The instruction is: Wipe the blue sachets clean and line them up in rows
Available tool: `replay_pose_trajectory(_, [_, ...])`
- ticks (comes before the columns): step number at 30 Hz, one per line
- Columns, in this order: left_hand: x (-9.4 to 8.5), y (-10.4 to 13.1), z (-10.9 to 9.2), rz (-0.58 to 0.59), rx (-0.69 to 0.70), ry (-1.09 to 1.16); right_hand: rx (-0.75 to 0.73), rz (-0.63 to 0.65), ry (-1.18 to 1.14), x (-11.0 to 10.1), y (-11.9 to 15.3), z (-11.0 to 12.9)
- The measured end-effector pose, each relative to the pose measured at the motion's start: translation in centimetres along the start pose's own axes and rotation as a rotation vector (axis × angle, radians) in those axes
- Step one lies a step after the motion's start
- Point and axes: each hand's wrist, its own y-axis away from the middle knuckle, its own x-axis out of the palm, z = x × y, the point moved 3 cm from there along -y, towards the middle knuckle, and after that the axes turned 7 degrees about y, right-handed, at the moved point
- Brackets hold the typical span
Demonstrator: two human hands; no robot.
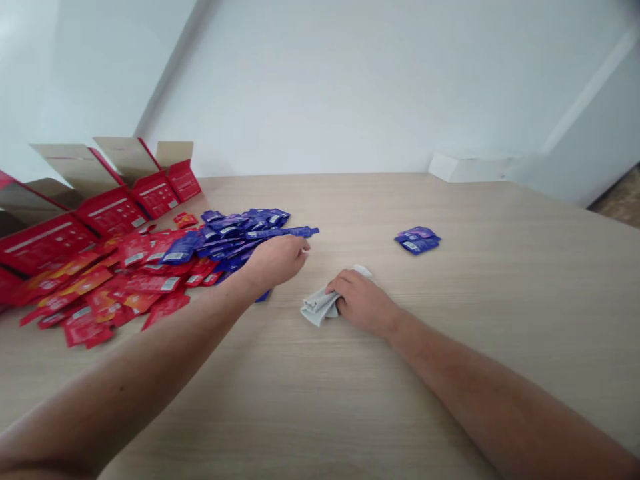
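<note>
My right hand (pixel 364 303) presses on a folded white cloth (pixel 320 307), its fingers closed around the cloth on the table. To the left, my left hand (pixel 281 259) is held at the right edge of a pile of blue-purple sachets (pixel 225 233). Its fingers are curled together, and whatever they may hold is hidden. One blue sachet (pixel 303 231) sticks out of the pile just beyond that hand. Farther right, a couple of blue-purple sachets (pixel 418 240) lie apart from the pile.
Red and orange sachets (pixel 115 287) are heaped at the left, touching the blue pile. Behind them stands a row of red cardboard boxes (pixel 113 212) with raised flaps. A white block-like object (pixel 470 167) sits at the table's (pixel 500 300) back edge, near the wall.
</note>
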Motion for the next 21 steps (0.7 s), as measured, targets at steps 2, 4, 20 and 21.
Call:
replay_pose_trajectory(2, [1.2,-2.8,-3.1,0.080,0.074,0.074,0.016,0.009,0.026,0.0,-0.1,0.0])
replay_pose_trajectory(4, [2.4,-6.0,-6.4,0.145,0.162,0.108,0.027,0.012,0.038,0.0,-0.3,-0.2])
replay_pose_trajectory(20, [12.5,-25.7,-21.6,0.285,0.189,0.127,0.033,-0.086,-0.037,0.2,-0.8,-0.9])
replay_pose_trajectory(21, [13.1,-26.1,-21.6,0.291,0.175,0.134,0.040,-0.061,-0.042,0.2,-0.9,-0.9])
